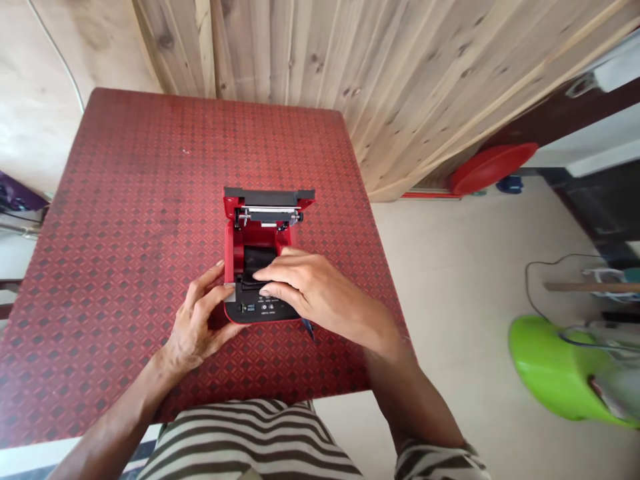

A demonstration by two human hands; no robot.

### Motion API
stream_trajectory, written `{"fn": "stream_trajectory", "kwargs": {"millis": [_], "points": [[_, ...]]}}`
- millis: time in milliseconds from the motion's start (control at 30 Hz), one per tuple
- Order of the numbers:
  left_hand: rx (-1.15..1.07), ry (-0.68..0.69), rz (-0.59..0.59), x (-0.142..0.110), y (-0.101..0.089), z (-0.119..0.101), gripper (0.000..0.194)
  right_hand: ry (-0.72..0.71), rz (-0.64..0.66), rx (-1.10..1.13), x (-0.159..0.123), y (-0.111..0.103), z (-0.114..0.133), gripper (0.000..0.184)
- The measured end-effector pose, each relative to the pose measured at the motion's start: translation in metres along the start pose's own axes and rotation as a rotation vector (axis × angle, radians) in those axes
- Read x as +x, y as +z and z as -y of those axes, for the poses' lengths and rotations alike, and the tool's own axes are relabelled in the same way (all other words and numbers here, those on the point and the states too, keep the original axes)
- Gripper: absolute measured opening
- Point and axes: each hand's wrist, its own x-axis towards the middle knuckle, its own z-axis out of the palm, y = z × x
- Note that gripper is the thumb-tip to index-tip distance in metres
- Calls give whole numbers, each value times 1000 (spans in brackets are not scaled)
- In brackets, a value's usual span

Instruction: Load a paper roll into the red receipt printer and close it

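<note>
A small red and black printer (235,248) with its lid (269,197) flipped up stands near the middle of a red patterned table (125,220). My left hand (197,320) grips the printer's front left corner, fingers curled against its side. My right hand (305,283) lies over the open compartment, its fingers pressed together on a black cloth-like thing (256,261) inside. A metal roller bar shows under the raised lid.
A wooden plank wall (350,60) runs behind the table. To the right on the pale floor are a red round lid (493,167), a green plastic object (560,367) and a cable (545,267). My striped clothing (250,440) is at the table's near edge.
</note>
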Motion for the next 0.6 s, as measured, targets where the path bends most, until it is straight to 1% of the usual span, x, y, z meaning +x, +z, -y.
{"fn": "stream_trajectory", "kwargs": {"millis": [167, 267, 333, 367, 433, 467, 533, 600], "points": [[37, -9, 11, -1, -2, -3, 74, -57, -160, 110, -2, 6, -11, 14], [-7, -56, 33, -2, -11, -6, 86, -70, -243, 161, -5, 9, -16, 15], [-75, -80, 37, 5, -20, -6, 96, -99, -327, 151, -7, 13, -15, 16], [-104, -82, 35, 13, -26, -5, 98, -120, -372, 116, -9, 16, -13, 16], [-109, -59, 54, 38, -35, 1, 100, -142, -452, -13, -12, 21, -7, 18], [-91, -27, 40, 54, -39, 5, 102, -140, -484, -89, -14, 24, -3, 20], [31, 50, 34, 89, -42, 12, 106, -112, -525, -212, -19, 29, 5, 24], [55, 110, 102, 117, -41, 17, 104, -92, -532, -279, -24, 33, 12, 26]]}}
